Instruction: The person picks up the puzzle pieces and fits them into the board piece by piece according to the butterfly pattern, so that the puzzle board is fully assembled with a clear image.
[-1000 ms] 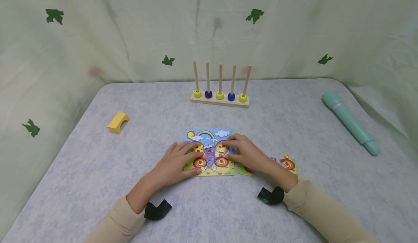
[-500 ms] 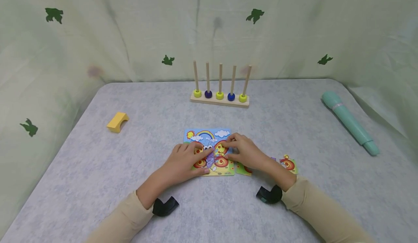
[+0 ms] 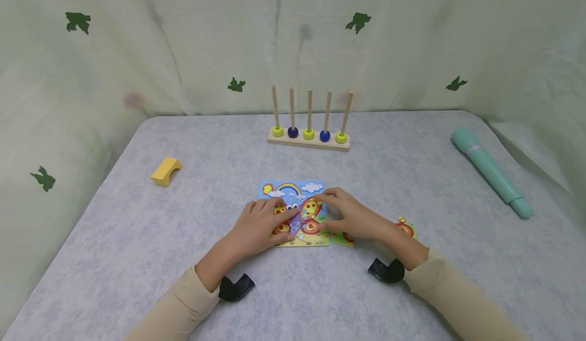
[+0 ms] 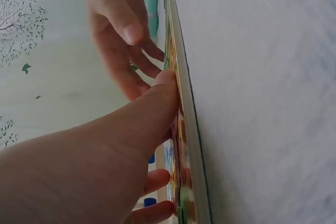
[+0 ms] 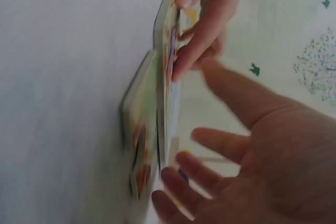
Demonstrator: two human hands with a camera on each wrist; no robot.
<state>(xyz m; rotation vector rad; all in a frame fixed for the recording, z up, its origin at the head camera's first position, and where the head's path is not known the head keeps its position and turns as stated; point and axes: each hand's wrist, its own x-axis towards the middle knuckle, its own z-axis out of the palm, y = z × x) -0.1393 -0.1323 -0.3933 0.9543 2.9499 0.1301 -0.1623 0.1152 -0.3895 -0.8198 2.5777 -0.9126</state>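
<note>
A butterfly picture puzzle (image 3: 293,186) lies flat at the middle of the table. My left hand (image 3: 257,228) rests on its left half, fingers spread, covering part of the butterfly; in the left wrist view the thumb and fingertips touch the surface. My right hand (image 3: 350,216) is over the puzzle's right edge. In the right wrist view, the right hand's fingers (image 5: 220,140) are spread, holding nothing and off the board. A loose green-and-red puzzle piece (image 3: 341,238) lies against the board's lower right edge. Another loose piece (image 3: 407,228) is partly hidden behind the right forearm.
Behind the puzzle stands a wooden peg rack (image 3: 309,141) with yellow and blue beads. A yellow arch block (image 3: 166,171) is at the left, and a teal microphone-shaped toy (image 3: 492,172) lies at the right. A pale curtain (image 3: 293,40) hangs behind the table.
My left hand has slid rightward over the puzzle. My right hand, which had fingertips at the board's right side, has drawn slightly to the right with its fingers straighter.
</note>
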